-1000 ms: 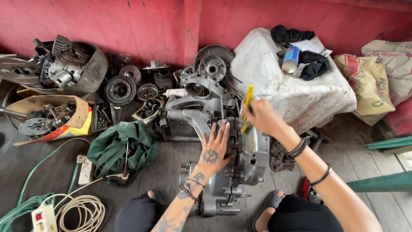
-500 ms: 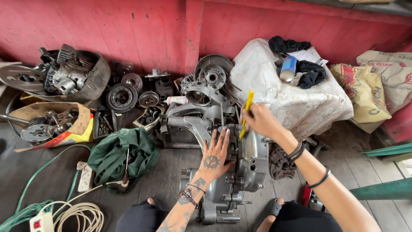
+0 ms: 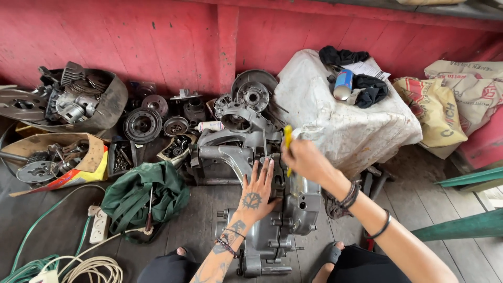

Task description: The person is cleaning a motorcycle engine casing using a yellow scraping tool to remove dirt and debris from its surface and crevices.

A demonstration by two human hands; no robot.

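A red wall (image 3: 157, 36) fills the top of the view, and below it a plank floor (image 3: 199, 225) carries everything. The white covered mound (image 3: 346, 126) at right hides whatever is under it; a blue can (image 3: 343, 84) and black cloths (image 3: 372, 89) lie on top. Printed sacks (image 3: 450, 105) run off the right edge. In the middle lies the grey engine case (image 3: 272, 209), its lower end cut off between the person's knees. The left hand (image 3: 257, 191) rests flat on the case, fingers (image 3: 262, 170) spread and holding nothing. The right hand (image 3: 306, 160) is closed around a yellow tool (image 3: 287, 137) just above the case; only the handle shows, and its tip is hidden behind the hand, so where it meets the case cannot be made out. At left a green cloth (image 3: 136, 196) lies bunched with a screwdriver (image 3: 150, 209) on it. A dark tub (image 3: 99, 105) and a cardboard box (image 3: 57, 162) hold metal parts too jumbled to tell apart. Round parts (image 3: 142, 124) sit along the wall. A power strip (image 3: 98, 225) and coiled cables (image 3: 78, 267) are cut off at the bottom left.
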